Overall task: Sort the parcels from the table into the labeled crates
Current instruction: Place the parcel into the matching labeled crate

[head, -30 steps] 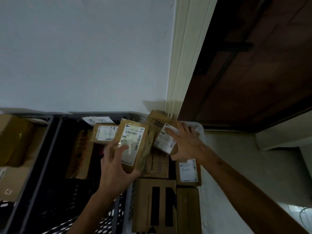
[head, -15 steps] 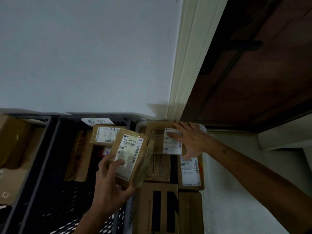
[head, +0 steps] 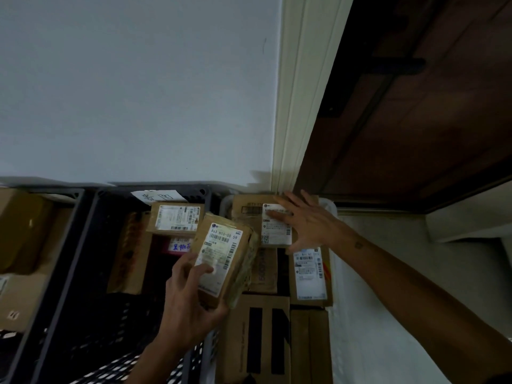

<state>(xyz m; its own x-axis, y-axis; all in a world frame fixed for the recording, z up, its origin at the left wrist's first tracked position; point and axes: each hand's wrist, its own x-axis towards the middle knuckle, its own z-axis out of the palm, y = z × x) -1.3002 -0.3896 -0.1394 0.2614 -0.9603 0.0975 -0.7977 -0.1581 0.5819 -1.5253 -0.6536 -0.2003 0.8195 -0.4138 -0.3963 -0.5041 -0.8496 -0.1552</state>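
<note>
Crates along the wall, parcels in them

We see three crates side by side against the wall: the left crate [head: 41,245], the middle crate [head: 91,245], and the right crate [head: 331,217] beside the door frame [head: 293,106]. The left hand [head: 188,303] holds a parcel [head: 224,259] above the border of the middle and right crates. The right hand [head: 307,220] lies on a labelled parcel [head: 249,206] at the back of the right crate.

A white table [head: 360,342] carries cardboard parcels [head: 257,336] beside a dark crate [head: 83,245].
</note>
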